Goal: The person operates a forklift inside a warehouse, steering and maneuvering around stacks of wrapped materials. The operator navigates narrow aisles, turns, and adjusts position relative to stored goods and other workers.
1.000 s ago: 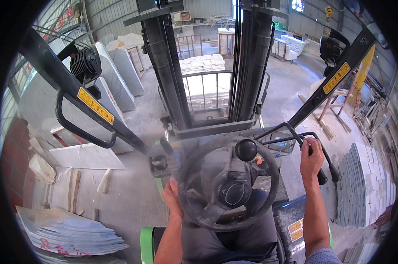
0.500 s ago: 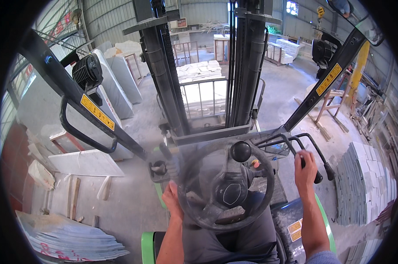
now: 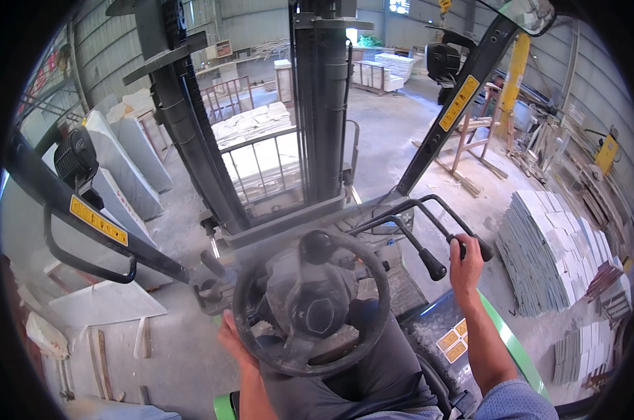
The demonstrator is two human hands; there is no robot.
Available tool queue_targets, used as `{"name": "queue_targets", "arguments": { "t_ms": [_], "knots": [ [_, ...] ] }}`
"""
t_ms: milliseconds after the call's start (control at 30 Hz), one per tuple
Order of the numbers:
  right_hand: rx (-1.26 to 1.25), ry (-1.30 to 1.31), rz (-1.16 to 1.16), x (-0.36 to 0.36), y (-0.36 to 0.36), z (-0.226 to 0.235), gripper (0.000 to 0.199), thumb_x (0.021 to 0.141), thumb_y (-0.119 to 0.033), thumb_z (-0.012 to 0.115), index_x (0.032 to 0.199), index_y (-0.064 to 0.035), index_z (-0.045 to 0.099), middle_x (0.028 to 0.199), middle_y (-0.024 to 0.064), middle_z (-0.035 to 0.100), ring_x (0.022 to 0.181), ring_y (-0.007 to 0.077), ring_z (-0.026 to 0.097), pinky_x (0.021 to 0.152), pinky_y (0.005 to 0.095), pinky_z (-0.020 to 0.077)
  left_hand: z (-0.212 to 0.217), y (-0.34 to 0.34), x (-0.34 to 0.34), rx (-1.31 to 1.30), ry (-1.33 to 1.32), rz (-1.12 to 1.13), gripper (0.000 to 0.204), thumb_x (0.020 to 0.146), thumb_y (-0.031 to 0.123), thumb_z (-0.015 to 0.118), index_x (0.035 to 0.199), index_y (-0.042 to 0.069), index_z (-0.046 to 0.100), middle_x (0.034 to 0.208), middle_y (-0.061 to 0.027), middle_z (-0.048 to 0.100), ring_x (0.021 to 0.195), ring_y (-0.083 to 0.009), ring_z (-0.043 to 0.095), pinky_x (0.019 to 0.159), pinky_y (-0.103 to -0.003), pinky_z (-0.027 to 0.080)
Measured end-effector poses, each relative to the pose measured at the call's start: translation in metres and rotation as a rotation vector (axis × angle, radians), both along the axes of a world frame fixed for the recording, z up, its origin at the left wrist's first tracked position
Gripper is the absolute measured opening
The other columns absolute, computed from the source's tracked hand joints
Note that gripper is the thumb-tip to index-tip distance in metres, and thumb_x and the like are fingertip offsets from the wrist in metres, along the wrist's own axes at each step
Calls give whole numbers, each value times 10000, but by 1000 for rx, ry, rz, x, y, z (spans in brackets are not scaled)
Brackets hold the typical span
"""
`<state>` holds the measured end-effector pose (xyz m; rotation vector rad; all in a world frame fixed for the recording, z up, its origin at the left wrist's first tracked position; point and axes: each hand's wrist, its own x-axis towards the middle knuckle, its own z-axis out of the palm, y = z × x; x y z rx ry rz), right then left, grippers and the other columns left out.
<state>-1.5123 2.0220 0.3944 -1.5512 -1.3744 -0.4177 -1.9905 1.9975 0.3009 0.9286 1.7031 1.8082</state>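
I sit at the controls of a forklift with a black steering wheel [image 3: 383,308] in front of me. My left hand [image 3: 238,343] is closed at the lower left of the wheel's rim, its fingers partly hidden behind it. A round black spinner knob [image 3: 318,247] stands on the wheel's upper part, untouched. To the right, my right hand [image 3: 466,266] is closed round the knob of a bent black control lever, the middle of three. A free lever knob [image 3: 433,266] is left of that hand, and another lever knob [image 3: 484,250] lies close against its right side.
Ahead rises the dark mast [image 3: 322,112], with a stack of white stone pieces [image 3: 257,150] beyond its guard rails. Large stone slabs [image 3: 124,150] lean at the left. At the right are stacked stone tiles [image 3: 541,252], a wooden frame [image 3: 464,154] and a yellow post [image 3: 518,84].
The whole view has swung, so the scene sits further left. My right hand has shifted among the levers, and the leftmost knob is now uncovered. My left hand stays by the wheel rim.
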Motion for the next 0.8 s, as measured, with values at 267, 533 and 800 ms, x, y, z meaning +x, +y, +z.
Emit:
{"name": "queue_targets", "arguments": {
  "t_ms": [267,533,800],
  "knots": [
    [40,-174,-26,16,50,44,160,1010,-215,642,1061,-65,666,928,172,675,826,411,675,708,491,528,3,-23,3,-81,104,18,488,1081,350,494,901,-80,638,797,-59,661,739,-135,488,675,-359,455],
    [-92,-187,1,21,107,70,298,1035,-288,600,1122,-25,711,1061,188,728,977,378,697,860,443,535,7,6,2,-192,204,80,430,1064,339,498,905,-20,673,748,-204,610,685,-270,582,692,-420,466],
    [-131,-191,-34,24,101,75,325,1050,-302,585,1129,-8,699,1076,187,732,969,378,700,852,427,536,20,-1,9,-217,207,104,471,1057,356,491,897,-48,672,804,-257,663,710,-395,623,713,-472,482]
  ]
}}
